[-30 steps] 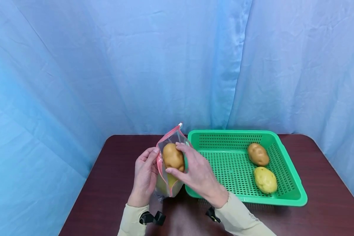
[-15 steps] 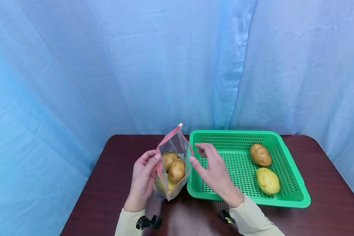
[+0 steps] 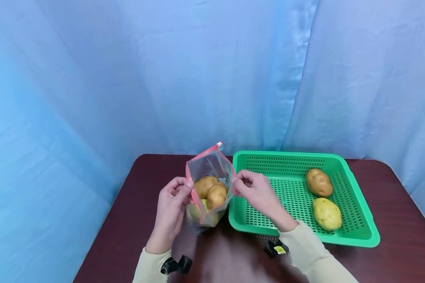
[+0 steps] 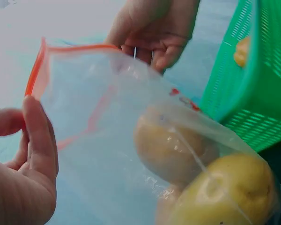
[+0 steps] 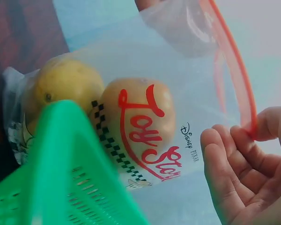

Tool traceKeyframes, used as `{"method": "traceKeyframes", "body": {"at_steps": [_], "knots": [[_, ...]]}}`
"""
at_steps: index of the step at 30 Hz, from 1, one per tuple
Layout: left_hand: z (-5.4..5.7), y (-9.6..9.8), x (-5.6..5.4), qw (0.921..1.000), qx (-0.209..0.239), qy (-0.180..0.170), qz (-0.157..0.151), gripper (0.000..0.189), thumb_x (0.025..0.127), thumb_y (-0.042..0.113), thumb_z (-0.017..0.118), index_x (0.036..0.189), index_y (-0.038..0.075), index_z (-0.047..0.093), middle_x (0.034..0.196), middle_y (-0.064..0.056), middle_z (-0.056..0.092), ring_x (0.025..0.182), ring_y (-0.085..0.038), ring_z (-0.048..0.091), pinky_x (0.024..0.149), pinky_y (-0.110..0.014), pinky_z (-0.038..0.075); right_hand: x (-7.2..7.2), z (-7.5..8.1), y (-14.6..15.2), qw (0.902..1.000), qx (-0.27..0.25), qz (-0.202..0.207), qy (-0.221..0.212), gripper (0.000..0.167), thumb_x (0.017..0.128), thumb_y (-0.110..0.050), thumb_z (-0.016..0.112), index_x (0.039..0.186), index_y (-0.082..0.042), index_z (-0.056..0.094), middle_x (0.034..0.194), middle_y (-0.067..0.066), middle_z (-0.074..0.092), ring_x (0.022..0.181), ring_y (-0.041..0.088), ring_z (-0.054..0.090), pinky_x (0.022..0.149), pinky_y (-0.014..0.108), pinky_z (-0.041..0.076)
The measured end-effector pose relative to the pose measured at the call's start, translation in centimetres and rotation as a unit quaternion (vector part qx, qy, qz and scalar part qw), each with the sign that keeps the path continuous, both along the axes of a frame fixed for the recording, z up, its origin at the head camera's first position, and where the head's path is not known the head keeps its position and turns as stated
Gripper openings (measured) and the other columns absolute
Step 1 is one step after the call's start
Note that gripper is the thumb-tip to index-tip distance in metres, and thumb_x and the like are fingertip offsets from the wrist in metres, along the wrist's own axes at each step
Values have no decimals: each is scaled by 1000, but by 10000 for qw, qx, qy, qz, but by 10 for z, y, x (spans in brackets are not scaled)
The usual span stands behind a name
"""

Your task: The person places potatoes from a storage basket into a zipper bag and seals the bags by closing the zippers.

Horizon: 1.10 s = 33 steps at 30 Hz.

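A clear zip bag with a red rim stands with its mouth spread, between my two hands. My left hand pinches the left side of the rim. On the opposite side, my right hand pinches the rim between thumb and fingers. Two brown potatoes lie inside, above a yellow potato lower in the bag. Red "Toy Story" lettering is printed on the bag's side in the right wrist view. The bag's bottom is partly hidden in the head view.
Right of the bag, close against it, is a green plastic basket. It holds another brown potato and another yellow potato at its right end. Both stand on a dark red-brown table, with a blue curtain behind.
My right hand let go of a brown potato inside the bag, drew back to the right, then took hold of the bag's right rim. The bag's mouth is spread wider.
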<state>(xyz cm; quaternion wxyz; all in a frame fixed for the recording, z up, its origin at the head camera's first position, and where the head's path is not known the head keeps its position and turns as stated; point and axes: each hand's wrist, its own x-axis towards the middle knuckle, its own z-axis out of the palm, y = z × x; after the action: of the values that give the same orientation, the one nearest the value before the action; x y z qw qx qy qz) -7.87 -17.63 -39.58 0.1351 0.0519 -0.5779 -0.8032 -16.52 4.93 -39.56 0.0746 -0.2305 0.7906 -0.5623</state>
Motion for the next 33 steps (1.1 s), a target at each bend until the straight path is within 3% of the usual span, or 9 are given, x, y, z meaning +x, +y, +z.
{"method": "traceKeyframes", "body": {"at_steps": [4,7,14,19,25,33], "knots": [[13,-1,-10,9978,630,206,62,10,101,-1,60,93,4,61,72,0,62,59,-8,58,55,-19,52,-9,11,-2,9993,-324,117,-123,23,105,-18,55,91,-6,70,84,6,72,84,39,71,79,50,61],[16,1,-15,9959,836,327,-136,12,102,0,58,92,5,62,72,1,62,60,-7,59,54,-18,51,-13,15,1,9979,-569,157,-264,24,106,-17,54,97,-2,70,88,9,73,88,40,71,81,49,61],[-3,10,-15,9951,717,-75,-684,13,102,0,56,91,6,61,74,0,64,61,-6,60,56,-18,52,-13,-1,14,9990,-204,218,-332,23,105,-18,55,92,-5,69,86,8,71,82,28,71,82,49,61],[-11,11,-9,9960,706,-176,-522,12,101,-3,56,95,6,62,79,-2,68,65,-7,64,60,-20,56,-11,-8,22,9991,-117,314,-262,25,106,-23,58,92,-6,69,86,8,71,81,22,72,79,40,62],[-12,5,-1,9967,731,-87,-339,14,100,-3,60,96,8,68,76,1,66,63,-6,62,59,-18,53,-1,0,29,9988,123,465,23,28,107,-37,60,105,-12,72,97,3,73,91,16,73,84,35,60],[-14,-6,10,9961,851,54,-221,16,101,-2,62,96,10,71,77,1,68,64,-5,63,60,-17,54,7,8,68,9892,1146,-82,907,28,105,-41,60,123,-23,72,116,-9,72,100,11,69,84,40,57]]}}
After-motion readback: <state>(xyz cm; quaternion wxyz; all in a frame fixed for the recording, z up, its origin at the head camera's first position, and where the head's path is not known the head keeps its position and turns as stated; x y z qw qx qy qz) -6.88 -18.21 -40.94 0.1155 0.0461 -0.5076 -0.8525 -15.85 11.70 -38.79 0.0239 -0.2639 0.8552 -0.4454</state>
